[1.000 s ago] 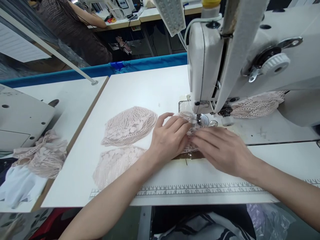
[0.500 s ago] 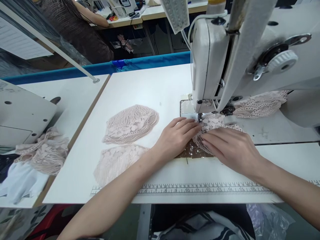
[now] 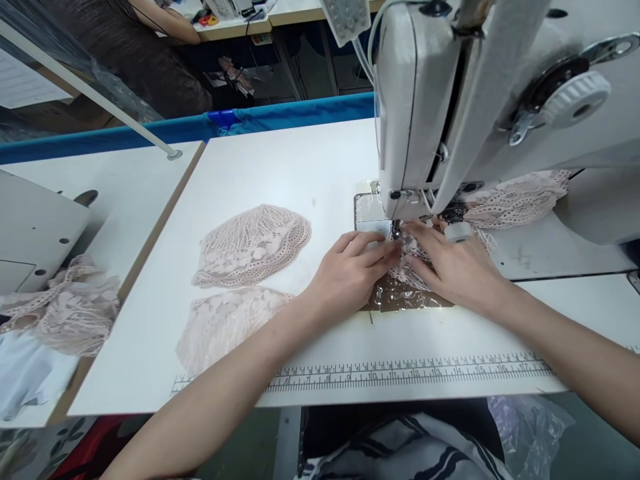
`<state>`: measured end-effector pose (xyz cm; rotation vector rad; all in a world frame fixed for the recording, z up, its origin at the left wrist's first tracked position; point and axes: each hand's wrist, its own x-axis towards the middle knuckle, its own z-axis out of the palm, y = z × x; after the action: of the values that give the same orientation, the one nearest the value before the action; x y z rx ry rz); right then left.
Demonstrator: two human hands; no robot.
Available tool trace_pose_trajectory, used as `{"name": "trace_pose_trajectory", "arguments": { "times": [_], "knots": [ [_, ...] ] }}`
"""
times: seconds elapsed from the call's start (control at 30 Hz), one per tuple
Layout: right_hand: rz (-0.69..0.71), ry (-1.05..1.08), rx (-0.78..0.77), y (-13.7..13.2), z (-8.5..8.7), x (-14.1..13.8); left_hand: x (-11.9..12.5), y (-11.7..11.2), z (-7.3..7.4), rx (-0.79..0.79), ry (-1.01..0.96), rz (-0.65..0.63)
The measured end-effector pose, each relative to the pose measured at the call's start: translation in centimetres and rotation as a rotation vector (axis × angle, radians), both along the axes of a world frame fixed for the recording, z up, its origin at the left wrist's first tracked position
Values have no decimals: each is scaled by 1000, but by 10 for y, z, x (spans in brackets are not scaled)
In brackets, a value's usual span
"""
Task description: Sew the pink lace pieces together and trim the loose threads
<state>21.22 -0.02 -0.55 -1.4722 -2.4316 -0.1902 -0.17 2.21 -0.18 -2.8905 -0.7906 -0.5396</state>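
Observation:
A pale pink lace piece (image 3: pixel 406 272) lies under the needle area of a white sewing machine (image 3: pixel 407 113), partly hidden by my hands. My left hand (image 3: pixel 353 270) rests to the left of the presser foot (image 3: pixel 396 230), its fingers stretched and its fingertips on the lace edge. To the right, my right hand (image 3: pixel 457 267) lies over the same lace, thumb and fingers apart, fingertips close beside the foot. Two more pieces, a scalloped lace cup (image 3: pixel 255 243) and a paler lace piece (image 3: pixel 225 323), lie on the table left of my hands; my left forearm borders the paler one.
More lace (image 3: pixel 520 200) is bunched behind the needle, under the machine arm. A printed ruler (image 3: pixel 400 377) runs along the front of the white table (image 3: pixel 320 160). At left are a lace heap (image 3: pixel 77 313) and another machine (image 3: pixel 37 230). A person (image 3: pixel 135 60) sits beyond the blue cloth edge.
My right hand has moved forward over the lace toward the presser foot, its fingers spreading from a closer bunch. My left hand stays nearly in place. The whole view has shifted slightly.

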Motion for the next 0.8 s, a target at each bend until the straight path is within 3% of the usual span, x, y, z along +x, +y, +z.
{"name": "trace_pose_trajectory", "arguments": {
  "times": [0.53,0.8],
  "knots": [
    [-37,-31,-134,1,4,-1,6,-11,7,170,146,64],
    [-23,-14,-118,2,3,0,7,-12,8,168,160,82]
  ]
}}
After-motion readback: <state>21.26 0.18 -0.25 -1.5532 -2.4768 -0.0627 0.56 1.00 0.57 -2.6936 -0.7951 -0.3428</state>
